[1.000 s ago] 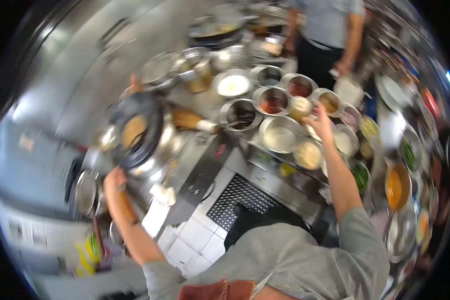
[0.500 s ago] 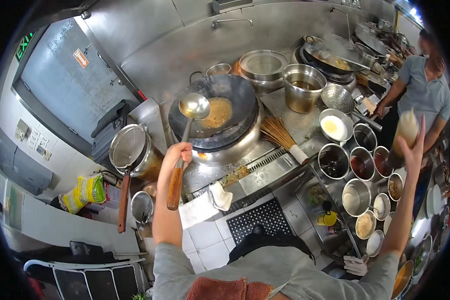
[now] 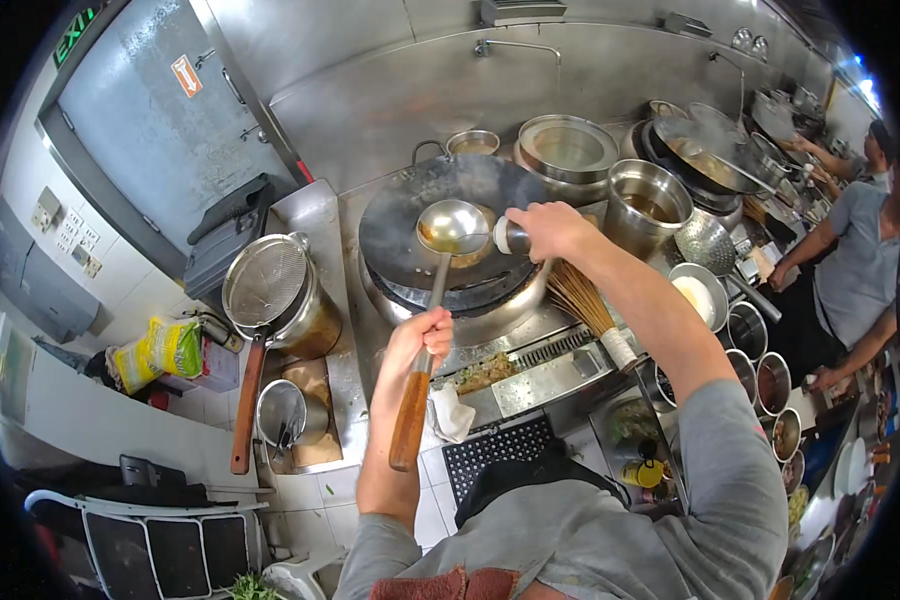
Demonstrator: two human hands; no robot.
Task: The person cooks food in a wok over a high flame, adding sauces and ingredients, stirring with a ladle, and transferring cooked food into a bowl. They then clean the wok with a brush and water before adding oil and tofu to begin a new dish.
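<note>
Left hand: we see the left hand curled round the ladle where metal shaft meets wooden grip.
Right hand: we find the right hand closed round a bottle, tipped leftward; most of it is hidden by the fingers.
Ladle bowl: above the wok, hollow side up, a yellowish patch inside. The bottle's end points at it; we cannot tell whether the thin line between is spout or stream.
Wok: the dark wok sits on the range, brownish contents partly behind the ladle.
Right of wok: we note a bristle brush and a tall metal pot.
Left of wok: a wood-handled strainer lies across another pot.
Near edge: crumpled white cloth.
Far right: we see a co-worker in a grey shirt.
</note>
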